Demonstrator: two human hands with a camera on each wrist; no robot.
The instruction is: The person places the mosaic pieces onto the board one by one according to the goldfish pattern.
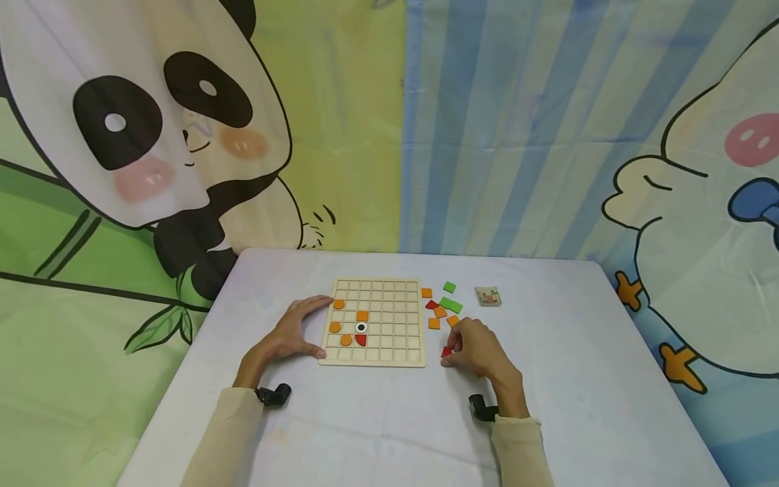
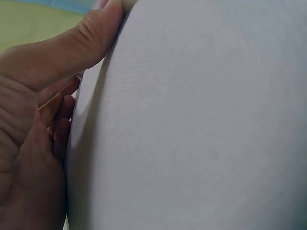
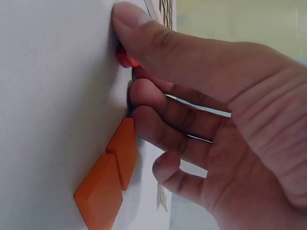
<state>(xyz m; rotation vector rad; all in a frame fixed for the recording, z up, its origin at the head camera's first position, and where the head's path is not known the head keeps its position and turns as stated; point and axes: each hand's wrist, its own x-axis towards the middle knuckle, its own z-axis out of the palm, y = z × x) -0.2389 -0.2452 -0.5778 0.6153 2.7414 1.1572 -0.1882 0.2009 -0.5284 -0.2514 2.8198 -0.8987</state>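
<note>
The right hand (image 1: pixel 483 348) is pinching a red piece (image 1: pixel 446 352) between thumb and finger on the worktop (image 1: pixel 377 426), right of the grid board (image 1: pixel 398 333), apparently picking it up. The left hand (image 1: pixel 291 333) is spreading thumb and fingers against the board's left edge, seemingly steadying it. Orange discs (image 1: pixel 335 327) are lying in cells at the board's left. The next move probably calls for keeping that pinch while lifting clear of two orange diamonds (image 3: pixel 99 191) lying just beside the right fingers.

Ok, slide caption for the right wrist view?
Right hand curled around a small red piece beside two four-sided orange pieces on white cloth.
</note>
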